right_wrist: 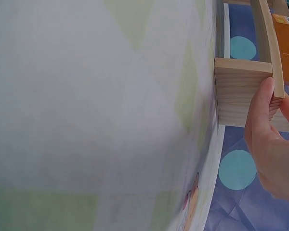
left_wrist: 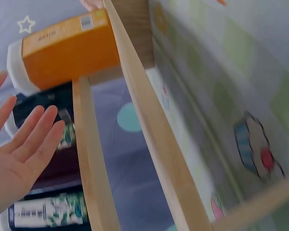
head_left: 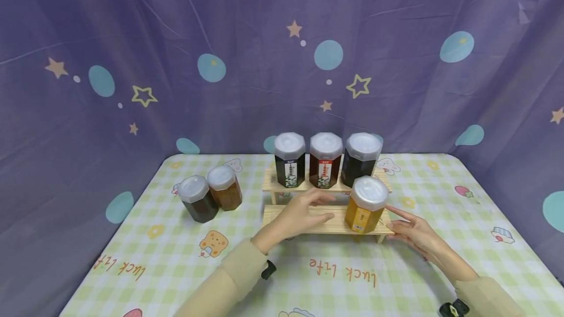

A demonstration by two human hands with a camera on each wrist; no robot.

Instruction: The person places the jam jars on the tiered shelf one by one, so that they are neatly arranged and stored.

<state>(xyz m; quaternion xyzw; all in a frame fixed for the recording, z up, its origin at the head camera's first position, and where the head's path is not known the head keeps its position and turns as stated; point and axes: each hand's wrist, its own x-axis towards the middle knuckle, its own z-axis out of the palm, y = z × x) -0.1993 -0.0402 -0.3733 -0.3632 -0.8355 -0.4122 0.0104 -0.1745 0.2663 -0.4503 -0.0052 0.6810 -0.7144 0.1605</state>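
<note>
An amber jar (head_left: 364, 207) with a white lid stands at the right end of the lower step of a two-step wooden rack (head_left: 326, 226). My left hand (head_left: 304, 213) hovers over the lower step, left of that jar, its fingers spread and holding nothing. In the left wrist view the open palm (left_wrist: 19, 163) faces the jar with a gap between. With thumb and fingers, my right hand (head_left: 416, 236) pinches the right end of the lower step. The right wrist view has the thumb (right_wrist: 262, 103) against the wood at the board's corner.
Three dark jars with white lids, a left one (head_left: 290, 160), a middle one (head_left: 325, 160) and a right one (head_left: 361, 160), line the upper step. Left of the rack, a dark jar (head_left: 199, 199) and a brown jar (head_left: 225, 190) stand together on the checked tablecloth (head_left: 176, 268). A purple curtain (head_left: 264, 13) hangs behind.
</note>
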